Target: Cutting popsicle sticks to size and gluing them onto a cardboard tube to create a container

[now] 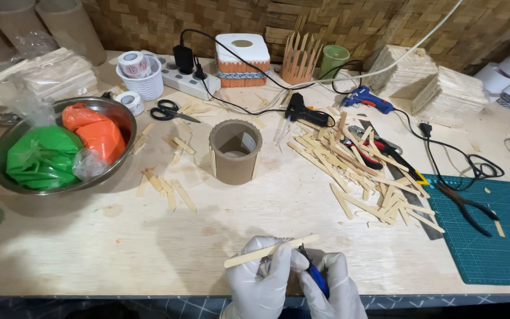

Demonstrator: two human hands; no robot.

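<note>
wooden stick (267, 251): at the counter's (149, 248) near edge, long axis running left-low to right-high | your left hand (261, 280) is clenched on its middle | your right hand (334, 283) grips blue-handled cutters (316, 274) just beside its right end | cardboard cylinder (235, 150) well beyond

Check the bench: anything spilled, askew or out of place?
Nothing spilled or damaged. Loose wooden sticks lie scattered every way across the table, some overlapping the ruler. The left hand holds one stick; the right hand grips a blue-handled tool.
</note>
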